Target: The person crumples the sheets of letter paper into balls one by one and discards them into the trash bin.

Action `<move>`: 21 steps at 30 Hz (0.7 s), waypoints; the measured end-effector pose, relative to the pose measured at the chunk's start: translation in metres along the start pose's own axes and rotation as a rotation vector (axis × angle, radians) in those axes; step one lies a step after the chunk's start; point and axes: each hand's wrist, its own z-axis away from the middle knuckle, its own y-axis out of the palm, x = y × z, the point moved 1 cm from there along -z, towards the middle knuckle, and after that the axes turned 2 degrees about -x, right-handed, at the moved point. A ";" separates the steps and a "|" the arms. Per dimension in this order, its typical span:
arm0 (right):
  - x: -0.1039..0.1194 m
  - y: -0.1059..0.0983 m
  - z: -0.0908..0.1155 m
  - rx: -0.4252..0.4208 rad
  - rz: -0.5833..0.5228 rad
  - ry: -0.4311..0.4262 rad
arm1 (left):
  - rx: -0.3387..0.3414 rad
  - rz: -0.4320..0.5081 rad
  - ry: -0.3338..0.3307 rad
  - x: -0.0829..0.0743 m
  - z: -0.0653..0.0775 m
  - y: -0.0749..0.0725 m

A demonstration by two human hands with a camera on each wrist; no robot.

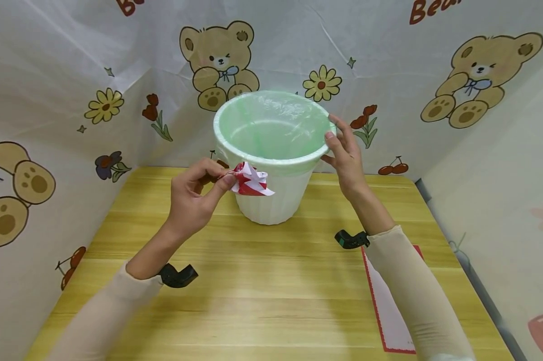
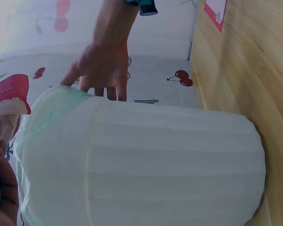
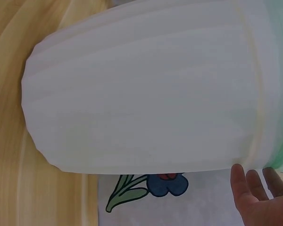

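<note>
My left hand [image 1: 194, 195] pinches a crumpled red-and-white wrapper [image 1: 252, 180] between thumb and fingers, in front of the near left rim of a white trash bin [image 1: 271, 193]. In the left wrist view the wrapper [image 2: 12, 94] shows pale print on its red part and is beside the bin's mouth. The bin stands upright, lined with a thin light-green bag [image 1: 253, 135] folded over the rim. My right hand [image 1: 349, 160] holds the bin's right rim, thumb at the top edge and fingers against the outer side. Several of its fingertips [image 3: 238, 172] show under the rim band.
A white sheet with a red border [image 1: 389, 306] lies on the wooden table [image 1: 271, 291] at the right, partly under my right forearm. Behind the bin and along both sides hangs a bear-print cloth [image 1: 271, 45]. Each wrist carries a black camera mount [image 1: 178, 276].
</note>
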 end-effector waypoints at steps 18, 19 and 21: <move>0.002 -0.001 0.000 -0.002 0.013 -0.004 | -0.041 -0.134 0.050 0.009 -0.066 -0.014; 0.002 -0.001 0.000 -0.002 0.014 -0.005 | -0.053 -0.143 0.044 0.011 -0.069 -0.015; 0.002 -0.001 0.000 -0.001 0.014 -0.005 | -0.071 -0.159 0.023 0.014 -0.075 -0.016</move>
